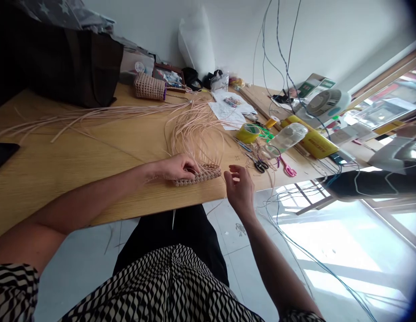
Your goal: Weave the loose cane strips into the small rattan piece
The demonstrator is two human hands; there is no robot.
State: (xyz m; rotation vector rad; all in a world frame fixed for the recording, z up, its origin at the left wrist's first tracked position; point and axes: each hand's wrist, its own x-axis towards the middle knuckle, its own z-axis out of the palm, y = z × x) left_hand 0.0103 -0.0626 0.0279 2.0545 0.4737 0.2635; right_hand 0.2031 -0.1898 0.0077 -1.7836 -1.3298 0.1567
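Note:
A small woven piece of pinkish-tan strands lies at the front edge of the table, long loose strands fanning out behind it. My left hand is closed on its left part, thumb and fingers pinching the braided edge; some fingertips are hidden. Just right of the piece is my right hand, raised at the table edge with fingers loosely curled and a gap between thumb and fingers. A thin strand passes close to that thumb, and I see no firm grip on it.
A finished-looking woven basket sits behind, beside a dark bag. Rightward are black-handled scissors, pink-handled scissors, yellow tape, a clear plastic container, papers and a fan. Cables hang at right.

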